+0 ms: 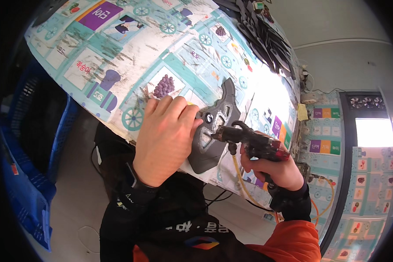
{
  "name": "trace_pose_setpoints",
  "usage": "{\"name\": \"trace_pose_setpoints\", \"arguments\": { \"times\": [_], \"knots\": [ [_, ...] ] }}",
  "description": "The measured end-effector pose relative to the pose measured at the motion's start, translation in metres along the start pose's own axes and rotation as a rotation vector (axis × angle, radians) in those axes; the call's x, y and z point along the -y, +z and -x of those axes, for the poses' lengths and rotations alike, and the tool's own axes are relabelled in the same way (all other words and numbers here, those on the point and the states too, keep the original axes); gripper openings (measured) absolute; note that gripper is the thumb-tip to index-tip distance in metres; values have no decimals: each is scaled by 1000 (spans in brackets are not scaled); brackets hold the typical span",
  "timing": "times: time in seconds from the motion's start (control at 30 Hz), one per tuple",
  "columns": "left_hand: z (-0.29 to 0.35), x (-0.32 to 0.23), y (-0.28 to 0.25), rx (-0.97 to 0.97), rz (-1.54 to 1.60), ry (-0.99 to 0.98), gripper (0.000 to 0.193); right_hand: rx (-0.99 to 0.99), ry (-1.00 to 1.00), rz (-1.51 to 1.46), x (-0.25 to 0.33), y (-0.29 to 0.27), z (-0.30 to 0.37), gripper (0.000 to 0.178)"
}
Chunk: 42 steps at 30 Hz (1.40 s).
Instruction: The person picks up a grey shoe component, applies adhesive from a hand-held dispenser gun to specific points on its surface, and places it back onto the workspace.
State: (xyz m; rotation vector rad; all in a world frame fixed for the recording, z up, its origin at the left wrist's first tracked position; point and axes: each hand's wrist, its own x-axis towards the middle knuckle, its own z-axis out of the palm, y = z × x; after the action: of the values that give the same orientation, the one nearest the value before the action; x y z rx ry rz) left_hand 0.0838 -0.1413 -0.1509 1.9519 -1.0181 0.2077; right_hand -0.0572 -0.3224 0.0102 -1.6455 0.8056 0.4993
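Observation:
A dark grey moulded part (pixel 207 153) with a narrow curved tip, silver-edged openings and a round hole lies slanted on the paper-covered table (pixel 118 52). My left hand (pixel 168 135) is at its left edge, fingers curled and fingertips against it; the thumb is mostly hidden. My right hand (pixel 275 168) is wrapped round the grip of a dirty black spray gun (pixel 253 144) with a red rear end. The gun's nozzle points left, right over the openings of the part. A yellowish hose (pixel 236 168) hangs down from the gun.
A pile of similar dark grey parts (pixel 266 39) lies along the table's far right edge. Blue plastic crates (pixel 35 183) stand on the floor at the left. Cables and hoses (pixel 329 196) hang below and beside the table at the right, near a dark-framed door (pixel 343 174).

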Motion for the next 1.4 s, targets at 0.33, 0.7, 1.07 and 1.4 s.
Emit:
{"name": "trace_pose_setpoints", "arguments": {
  "times": [0.33, 0.7, 1.07, 1.4],
  "knots": [
    [3, -4, -37, -100, 544, -160, 19, -756, -448, 799, -118, -61, 18, 70],
    [-119, 233, -261, -208, -125, -331, 17, -1071, -148, 760, -207, -66, 10, 53],
    [-216, 229, -165, 15, -595, -233, 37, -1226, -302, 845, -215, -42, 23, 51],
    [-320, -18, 124, 649, 260, -267, 40, -1142, -344, 778, -225, -52, 34, 63]
  ]
}}
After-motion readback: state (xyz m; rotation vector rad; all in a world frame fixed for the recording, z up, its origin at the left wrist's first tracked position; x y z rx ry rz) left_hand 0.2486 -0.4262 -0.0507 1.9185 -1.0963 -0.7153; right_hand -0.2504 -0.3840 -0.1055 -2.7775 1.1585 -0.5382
